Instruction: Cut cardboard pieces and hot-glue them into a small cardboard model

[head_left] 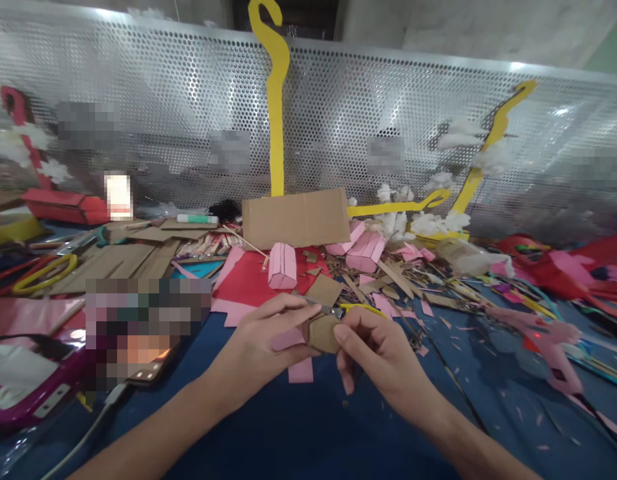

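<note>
My left hand (268, 340) and my right hand (373, 350) meet over the blue table (308, 427). Between them is a small brown cardboard piece (324, 333) with pink paper (286, 339) on it; both hands pinch it. My right hand also grips yellow-handled scissors (358, 309), whose metal blades reach towards the left fingers. A pink scrap (301, 371) lies under the hands. Just beyond stand a pink paper-covered block (282, 265) on red paper (248, 280) and a brown cardboard sheet (295, 218).
A perforated metal screen (338, 120) with yellow paper shapes (276, 100) closes the back. Cardboard offcuts (113, 257), yellow-handled scissors (43, 273), a glue stick (197, 219), cotton tufts (413, 220) and pink and red paper scraps (548, 333) crowd the table. A phone on a cable (148, 370) lies left.
</note>
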`<act>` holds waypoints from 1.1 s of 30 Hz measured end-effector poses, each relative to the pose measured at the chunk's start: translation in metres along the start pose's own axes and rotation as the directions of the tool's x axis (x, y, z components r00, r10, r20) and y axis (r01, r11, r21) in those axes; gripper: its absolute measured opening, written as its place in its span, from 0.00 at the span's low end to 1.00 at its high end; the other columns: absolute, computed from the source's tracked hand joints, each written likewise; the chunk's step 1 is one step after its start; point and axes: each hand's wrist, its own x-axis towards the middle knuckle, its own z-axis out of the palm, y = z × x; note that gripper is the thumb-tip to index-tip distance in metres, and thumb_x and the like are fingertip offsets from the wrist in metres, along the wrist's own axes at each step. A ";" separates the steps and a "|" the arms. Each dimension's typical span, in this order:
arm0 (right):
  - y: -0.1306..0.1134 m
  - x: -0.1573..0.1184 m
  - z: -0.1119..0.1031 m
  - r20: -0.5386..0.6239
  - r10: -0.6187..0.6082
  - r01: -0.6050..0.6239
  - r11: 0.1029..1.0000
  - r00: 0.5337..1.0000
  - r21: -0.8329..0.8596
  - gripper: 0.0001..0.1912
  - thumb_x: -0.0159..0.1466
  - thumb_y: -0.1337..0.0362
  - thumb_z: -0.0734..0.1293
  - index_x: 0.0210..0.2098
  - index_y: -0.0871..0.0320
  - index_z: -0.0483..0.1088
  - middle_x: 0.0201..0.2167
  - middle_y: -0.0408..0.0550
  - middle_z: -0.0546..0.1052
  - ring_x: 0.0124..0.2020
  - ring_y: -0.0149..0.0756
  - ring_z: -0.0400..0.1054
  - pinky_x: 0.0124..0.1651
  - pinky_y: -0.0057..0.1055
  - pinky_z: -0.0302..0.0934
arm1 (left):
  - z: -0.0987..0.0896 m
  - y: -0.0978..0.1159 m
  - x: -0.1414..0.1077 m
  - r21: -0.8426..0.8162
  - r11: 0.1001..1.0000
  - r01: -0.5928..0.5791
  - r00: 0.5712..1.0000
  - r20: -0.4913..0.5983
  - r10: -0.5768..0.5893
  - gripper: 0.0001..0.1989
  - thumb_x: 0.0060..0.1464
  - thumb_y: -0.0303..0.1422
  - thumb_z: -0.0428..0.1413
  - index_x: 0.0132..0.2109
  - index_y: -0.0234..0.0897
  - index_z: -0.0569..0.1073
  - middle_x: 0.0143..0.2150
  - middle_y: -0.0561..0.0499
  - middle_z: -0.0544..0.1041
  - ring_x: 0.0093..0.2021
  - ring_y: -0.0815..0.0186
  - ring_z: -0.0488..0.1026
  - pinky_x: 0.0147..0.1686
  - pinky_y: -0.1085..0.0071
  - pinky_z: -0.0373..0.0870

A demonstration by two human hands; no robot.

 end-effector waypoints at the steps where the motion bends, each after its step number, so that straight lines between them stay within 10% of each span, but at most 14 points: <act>1: 0.000 0.000 0.000 0.001 -0.001 0.001 1.000 1.000 -0.002 0.19 0.70 0.49 0.68 0.32 0.56 0.66 0.21 0.39 0.76 0.16 0.26 0.70 0.23 0.23 0.65 | 0.000 0.000 0.000 -0.004 1.000 0.003 1.000 -0.002 -0.003 0.20 0.59 0.34 0.67 0.58 0.35 0.79 0.53 0.44 0.80 0.52 0.60 0.79 0.57 0.64 0.78; 33: -0.001 -0.001 -0.001 0.015 0.015 -0.015 1.000 1.000 0.025 0.20 0.70 0.48 0.68 0.32 0.56 0.66 0.21 0.39 0.76 0.16 0.26 0.69 0.22 0.23 0.65 | 0.001 -0.001 -0.002 -0.034 0.999 -0.006 1.000 0.003 0.006 0.21 0.59 0.30 0.66 0.59 0.41 0.78 0.54 0.46 0.79 0.52 0.60 0.78 0.54 0.65 0.78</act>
